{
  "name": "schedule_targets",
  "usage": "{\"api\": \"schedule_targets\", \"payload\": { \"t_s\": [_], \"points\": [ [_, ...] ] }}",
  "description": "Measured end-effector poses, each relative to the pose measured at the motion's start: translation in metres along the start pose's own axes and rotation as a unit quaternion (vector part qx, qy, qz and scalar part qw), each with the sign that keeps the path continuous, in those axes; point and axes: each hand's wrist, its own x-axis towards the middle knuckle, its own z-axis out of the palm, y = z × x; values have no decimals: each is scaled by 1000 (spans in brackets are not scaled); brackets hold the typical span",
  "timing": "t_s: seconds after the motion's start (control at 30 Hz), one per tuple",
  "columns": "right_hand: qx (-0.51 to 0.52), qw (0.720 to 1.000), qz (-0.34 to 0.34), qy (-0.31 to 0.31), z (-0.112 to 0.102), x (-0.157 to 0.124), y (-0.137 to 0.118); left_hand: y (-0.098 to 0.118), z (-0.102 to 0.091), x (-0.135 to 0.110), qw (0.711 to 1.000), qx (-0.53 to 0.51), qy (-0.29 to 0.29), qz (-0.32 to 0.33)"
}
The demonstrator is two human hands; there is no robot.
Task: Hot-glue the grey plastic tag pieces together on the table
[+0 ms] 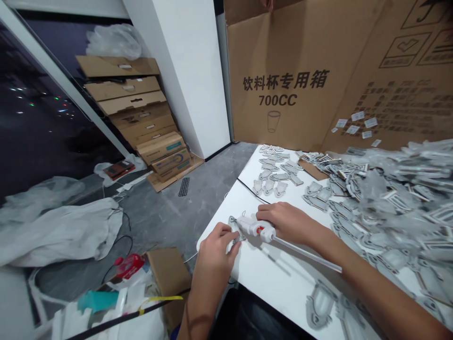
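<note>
My right hand (285, 222) is closed around a white glue gun (255, 227) with a red trigger; a clear glue stick (307, 252) trails out of its back across the white table (279, 278). The gun's tip rests on a small grey shield-shaped piece (234, 229) near the table's left corner. My left hand (216, 248) pinches that piece against the table, fingers curled on its edge.
Rows of the same grey pieces (278, 177) lie farther back. A big heap of them in clear bags (396, 203) fills the table's right side. A tall cardboard box (300, 71) stands behind. Flattened cartons (141, 118), white bags (56, 231) and clutter cover the floor at left.
</note>
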Motion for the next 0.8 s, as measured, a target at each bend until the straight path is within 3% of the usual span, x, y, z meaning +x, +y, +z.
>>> {"api": "schedule_targets", "payload": {
  "t_s": [0.37,0.6,0.8],
  "points": [
    [-2,1000,1,-26,-7,-3,-8,-4,0,0,1000,-22,-3,-4],
    [-42,998,24,-33,0,1,-5,-7,0,1,999,-25,-21,17],
    [-75,995,38,-51,3,4,-5,-11,3,-11,998,-46,22,46]
  ]
}}
